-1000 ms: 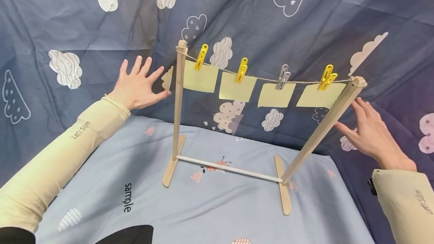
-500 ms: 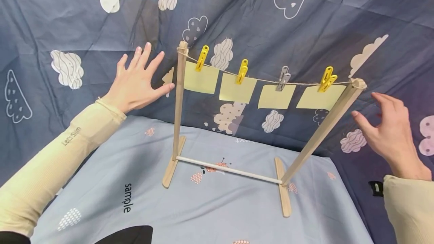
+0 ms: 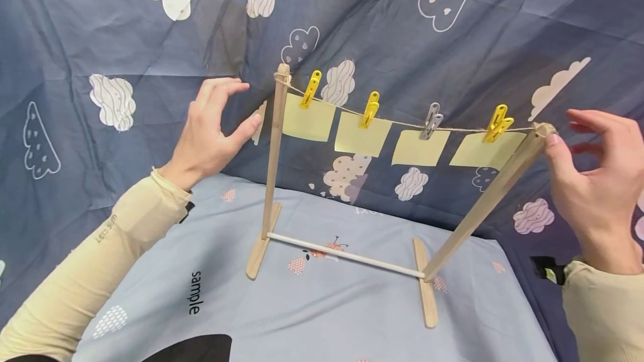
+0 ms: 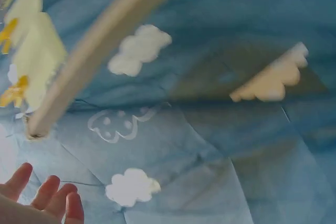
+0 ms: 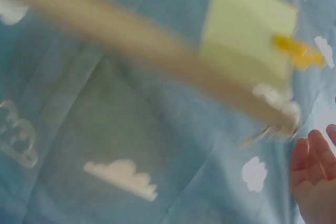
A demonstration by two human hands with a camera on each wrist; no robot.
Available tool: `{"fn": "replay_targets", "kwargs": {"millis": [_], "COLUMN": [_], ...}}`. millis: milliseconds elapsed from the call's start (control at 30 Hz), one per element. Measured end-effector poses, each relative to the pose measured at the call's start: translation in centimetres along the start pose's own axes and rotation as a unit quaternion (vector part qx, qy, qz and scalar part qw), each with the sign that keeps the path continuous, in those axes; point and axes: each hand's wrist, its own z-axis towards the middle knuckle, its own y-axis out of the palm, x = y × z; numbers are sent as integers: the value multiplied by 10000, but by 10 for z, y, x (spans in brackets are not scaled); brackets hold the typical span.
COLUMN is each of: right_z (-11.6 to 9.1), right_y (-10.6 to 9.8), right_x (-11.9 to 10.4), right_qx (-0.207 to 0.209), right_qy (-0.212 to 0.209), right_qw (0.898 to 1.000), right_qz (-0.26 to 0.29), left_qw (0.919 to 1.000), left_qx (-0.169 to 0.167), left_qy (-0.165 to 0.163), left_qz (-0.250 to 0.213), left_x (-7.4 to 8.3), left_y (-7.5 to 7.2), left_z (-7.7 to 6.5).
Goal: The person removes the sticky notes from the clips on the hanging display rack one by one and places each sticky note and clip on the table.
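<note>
A small wooden drying rack point(image 3: 347, 256) stands upright, with twine point(image 3: 463, 129) strung between its two post tops. Several pale yellow paper sheets point(image 3: 362, 134) hang from the twine, held by yellow clothespins point(image 3: 369, 109) and a grey clothespin point(image 3: 431, 120). My left hand point(image 3: 211, 130) is just left of the left post point(image 3: 274, 149), fingers bent loosely and thumb toward the wood, holding nothing. At the other side, my right hand point(image 3: 596, 177) has its thumb tip right at the top of the right post point(image 3: 488, 205). Its fingers curve loosely beyond the knot. Both wrist views show fingertips near the post ends.
The rack's feet point(image 3: 429, 306) rest on a light blue printed cloth point(image 3: 312, 317). Close behind and around hangs dark blue cloud-patterned fabric point(image 3: 211, 27). A black shape point(image 3: 193, 349) shows at the bottom edge.
The right hand has moved out, then up and in to the right post's top. My left hand's spread fingers have bent. The rack appears slightly farther right in view; its papers hang as before.
</note>
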Motion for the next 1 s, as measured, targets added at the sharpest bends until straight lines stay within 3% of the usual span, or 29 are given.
{"fn": "replay_targets", "kwargs": {"millis": [133, 267, 367, 433, 533, 567, 633, 733, 800, 900, 1000], "right_z": [3, 4, 5, 5, 5, 5, 5, 4, 4, 3, 4], "right_y": [13, 29, 43, 53, 68, 72, 82, 94, 101, 113, 126], "right_x": [-30, -61, -83, -94, -107, -110, -117, -128, -137, -150, -162], "right_qx": [169, 358, 481, 495, 347, 250, -9, -486, -825, -1262, -1596], "right_qy": [1, 88, 172, 199, 179, 157, 102, -56, -103, -45, 151], "right_qw": [9986, 9895, 9693, 9499, 9238, 9183, 9155, 9205, 9228, 9242, 9276], "right_qz": [498, 1399, 2405, 3079, 3808, 3949, 4021, 3876, 3762, 3604, 3376], "left_qw": [9976, 9944, 9902, 9835, 9593, 9461, 9095, 8423, 7948, 7321, 6847], "left_qx": [385, 342, 87, -223, -915, -1170, -1658, -2070, -2100, -1915, -1673], "left_qy": [17, -33, -234, -573, -1308, -1605, -2227, -3113, -3591, -4070, -4254], "left_qz": [-575, -996, -1375, -1702, -2328, -2557, -3095, -3884, -4418, -5116, -5677], "left_x": [8, 8, 8, 9, 13, 14, 17, 21, 24, 27, 30], "left_y": [7, 17, 25, 30, 39, 43, 49, 59, 64, 74, 84], "left_z": [-4, -13, -20, -25, -29, -31, -32, -34, -34, -35, -37]}}
